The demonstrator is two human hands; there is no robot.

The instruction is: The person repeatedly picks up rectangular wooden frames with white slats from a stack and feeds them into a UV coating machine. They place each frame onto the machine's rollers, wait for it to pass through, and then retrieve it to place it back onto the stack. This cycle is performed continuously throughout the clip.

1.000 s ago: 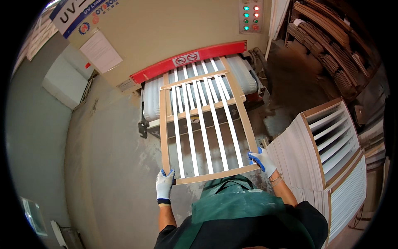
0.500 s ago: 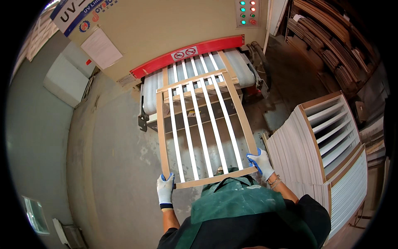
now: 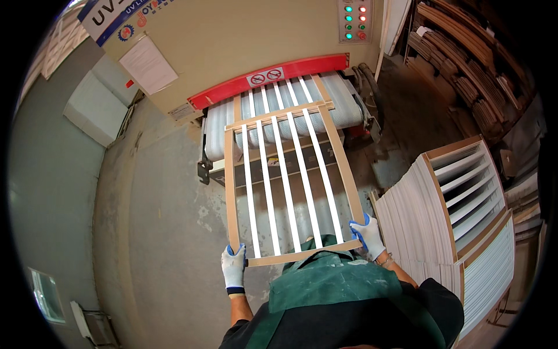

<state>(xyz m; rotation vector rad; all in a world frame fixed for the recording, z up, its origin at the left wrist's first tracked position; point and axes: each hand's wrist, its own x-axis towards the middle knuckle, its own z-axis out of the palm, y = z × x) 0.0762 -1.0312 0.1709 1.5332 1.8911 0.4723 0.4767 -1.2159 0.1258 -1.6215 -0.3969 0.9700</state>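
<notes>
A slatted frame (image 3: 349, 188) with brown edges and white slats spans from in front of me to the conveyor belt (image 3: 216, 138). My left hand (image 3: 233, 267), in a white and blue glove, is closed around its near left corner. At the near right corner, my right hand (image 3: 368, 235), gloved the same way, grips the side rail. The far rail of this frame lies at the near end of a second slatted frame (image 3: 323, 87) on the belt; whether they touch I cannot tell. That second frame runs under the red guard bar (image 3: 218, 93) of a beige machine (image 3: 244, 35).
To my right stands a tall stack of slatted panels (image 3: 412, 215). Brown strips (image 3: 465, 70) are piled on a rack at the far right. A control panel (image 3: 355, 22) with lit green and red lamps is on the machine. White panels (image 3: 96, 110) lean at the left wall.
The frame on the belt has gone farther under the red bar. The far rail of my held frame now lines up with its near end. Both hands keep their grip.
</notes>
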